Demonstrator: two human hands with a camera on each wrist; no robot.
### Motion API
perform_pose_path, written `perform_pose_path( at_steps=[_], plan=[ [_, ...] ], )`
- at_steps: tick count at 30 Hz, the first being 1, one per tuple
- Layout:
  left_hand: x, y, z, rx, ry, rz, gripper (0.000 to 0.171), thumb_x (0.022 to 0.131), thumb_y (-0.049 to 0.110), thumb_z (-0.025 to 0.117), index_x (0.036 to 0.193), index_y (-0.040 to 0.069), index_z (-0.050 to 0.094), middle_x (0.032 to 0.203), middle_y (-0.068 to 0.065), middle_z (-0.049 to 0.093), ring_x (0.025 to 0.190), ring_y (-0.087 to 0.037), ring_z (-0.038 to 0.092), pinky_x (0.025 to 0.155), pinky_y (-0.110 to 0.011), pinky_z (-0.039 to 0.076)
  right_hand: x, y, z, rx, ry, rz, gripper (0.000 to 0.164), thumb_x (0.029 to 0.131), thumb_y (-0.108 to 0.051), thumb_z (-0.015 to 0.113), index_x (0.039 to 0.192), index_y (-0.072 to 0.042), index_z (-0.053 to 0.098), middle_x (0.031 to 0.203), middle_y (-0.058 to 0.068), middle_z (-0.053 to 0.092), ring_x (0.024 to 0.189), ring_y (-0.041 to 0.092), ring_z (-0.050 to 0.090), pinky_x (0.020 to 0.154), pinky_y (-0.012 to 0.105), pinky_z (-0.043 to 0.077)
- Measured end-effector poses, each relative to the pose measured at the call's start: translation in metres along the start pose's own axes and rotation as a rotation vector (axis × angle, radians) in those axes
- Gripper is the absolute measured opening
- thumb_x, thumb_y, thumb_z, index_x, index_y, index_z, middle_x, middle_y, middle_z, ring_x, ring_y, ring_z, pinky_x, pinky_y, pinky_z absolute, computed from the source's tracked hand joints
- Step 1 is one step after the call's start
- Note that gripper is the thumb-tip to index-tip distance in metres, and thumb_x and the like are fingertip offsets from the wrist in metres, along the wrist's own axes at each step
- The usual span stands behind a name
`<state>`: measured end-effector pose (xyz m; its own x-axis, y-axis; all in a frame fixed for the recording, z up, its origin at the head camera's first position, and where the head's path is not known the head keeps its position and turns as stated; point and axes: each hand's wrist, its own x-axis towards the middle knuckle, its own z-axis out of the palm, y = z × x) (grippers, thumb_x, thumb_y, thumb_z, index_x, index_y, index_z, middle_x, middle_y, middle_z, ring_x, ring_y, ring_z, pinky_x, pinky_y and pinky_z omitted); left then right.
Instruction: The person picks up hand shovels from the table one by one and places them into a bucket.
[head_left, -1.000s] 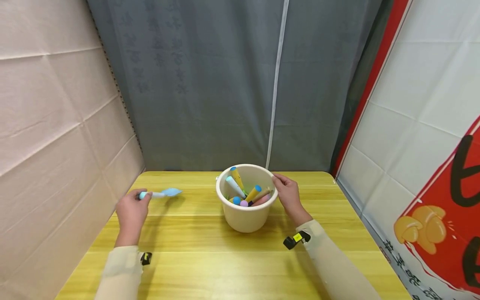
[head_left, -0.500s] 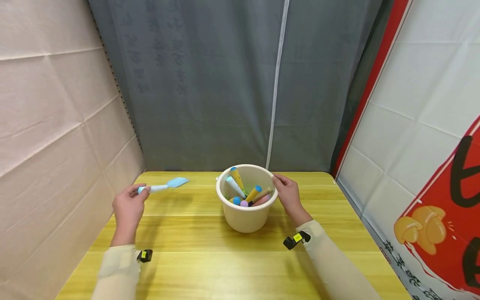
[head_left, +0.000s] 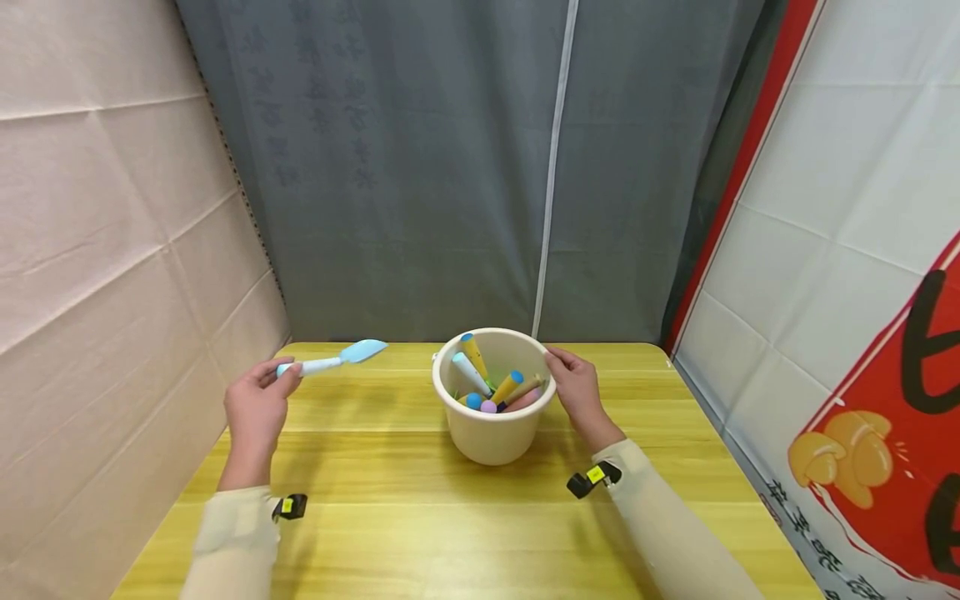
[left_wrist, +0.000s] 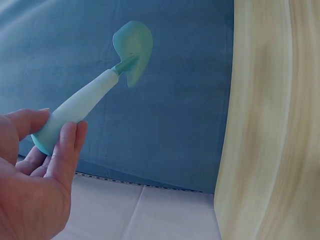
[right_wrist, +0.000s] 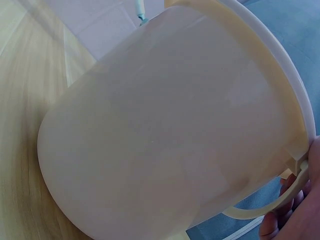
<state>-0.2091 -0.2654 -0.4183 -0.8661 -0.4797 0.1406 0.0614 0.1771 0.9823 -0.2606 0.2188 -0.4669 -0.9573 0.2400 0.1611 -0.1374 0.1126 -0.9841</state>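
Note:
My left hand [head_left: 255, 412] pinches a small toy garden trowel [head_left: 363, 351] by the end of its white handle, above the left side of the table. In the left wrist view, thumb and fingers hold the handle's blue-green end, and the trowel's blade [left_wrist: 132, 47] points up and away. A cream bucket [head_left: 491, 437] stands upright on the table. My right hand [head_left: 577, 392] grips its right rim, near where the bucket's handle [right_wrist: 265, 207] joins. Inside the bucket lie several yellow, blue and pink handled pieces [head_left: 510, 386]; their lower parts are hidden.
The yellow wood-grain table [head_left: 390, 533] ends at a grey curtain [head_left: 412, 208] behind. Pale fabric [head_left: 120, 275] hangs along the left side, and a white and red printed sheet [head_left: 810, 250] along the right.
My left hand has lifted the trowel slightly; its blade has swung up and to the right. The bucket and my right hand have not moved.

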Motion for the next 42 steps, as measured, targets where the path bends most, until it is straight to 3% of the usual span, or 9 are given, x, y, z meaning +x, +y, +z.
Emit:
perform_pose_path(
  at_steps=[6, 11, 14, 18, 28, 42],
  plan=[
    [-0.003, 0.01, 0.005, -0.133, -0.038, -0.01, 0.038, 0.101, 0.02, 0.083, 0.13, -0.004, 0.076, 0.107, 0.002, 0.078, 0.092, -0.002, 0.077, 0.081, -0.014, 0.059, 0.0, 0.001, -0.001, -0.005, -0.003, 0.006, 0.037, 0.11, -0.026, 0.07, 0.136, -0.001, 0.077, 0.133, 0.021, 0.076, 0.117, 0.031, 0.073, 0.084, 0.02, 0.06],
    [-0.005, 0.021, 0.013, -0.295, -0.093, -0.006, 0.037, 0.1, 0.008, 0.083, 0.128, -0.012, 0.073, 0.1, 0.001, 0.079, 0.094, -0.006, 0.078, 0.086, -0.021, 0.062, -0.001, -0.001, -0.001, -0.01, -0.006, 0.012, 0.037, 0.111, -0.027, 0.069, 0.137, -0.002, 0.077, 0.134, 0.02, 0.076, 0.118, 0.031, 0.073, 0.085, 0.02, 0.06],
    [-0.005, 0.026, 0.018, -0.339, -0.131, 0.012, 0.037, 0.1, 0.005, 0.082, 0.129, -0.016, 0.071, 0.1, -0.001, 0.079, 0.096, -0.009, 0.079, 0.089, -0.024, 0.062, 0.0, -0.001, -0.001, -0.007, -0.006, 0.005, 0.037, 0.111, -0.028, 0.069, 0.137, -0.002, 0.077, 0.134, 0.02, 0.075, 0.118, 0.031, 0.073, 0.086, 0.02, 0.059],
    [-0.006, 0.03, 0.023, -0.309, -0.169, 0.048, 0.039, 0.1, 0.005, 0.081, 0.13, -0.017, 0.07, 0.1, 0.0, 0.079, 0.095, -0.009, 0.079, 0.088, -0.024, 0.062, 0.0, 0.0, -0.001, -0.004, -0.004, 0.003, 0.037, 0.111, -0.027, 0.07, 0.136, -0.002, 0.077, 0.133, 0.02, 0.076, 0.117, 0.03, 0.073, 0.085, 0.021, 0.06],
    [-0.008, 0.038, 0.038, -0.346, -0.282, 0.112, 0.041, 0.1, 0.006, 0.081, 0.13, -0.019, 0.068, 0.105, -0.002, 0.077, 0.098, -0.01, 0.077, 0.091, -0.027, 0.062, -0.002, 0.001, -0.001, -0.005, -0.008, 0.0, 0.037, 0.111, -0.026, 0.069, 0.137, -0.001, 0.076, 0.133, 0.021, 0.076, 0.118, 0.031, 0.073, 0.086, 0.021, 0.06],
    [-0.009, 0.048, 0.068, -0.291, -0.381, 0.177, 0.035, 0.102, 0.01, 0.081, 0.127, -0.013, 0.072, 0.108, -0.004, 0.079, 0.099, -0.012, 0.078, 0.092, -0.029, 0.062, -0.002, -0.001, -0.001, -0.009, -0.014, 0.001, 0.039, 0.111, -0.028, 0.069, 0.138, -0.001, 0.076, 0.135, 0.021, 0.075, 0.12, 0.032, 0.072, 0.089, 0.022, 0.06]
  ],
)
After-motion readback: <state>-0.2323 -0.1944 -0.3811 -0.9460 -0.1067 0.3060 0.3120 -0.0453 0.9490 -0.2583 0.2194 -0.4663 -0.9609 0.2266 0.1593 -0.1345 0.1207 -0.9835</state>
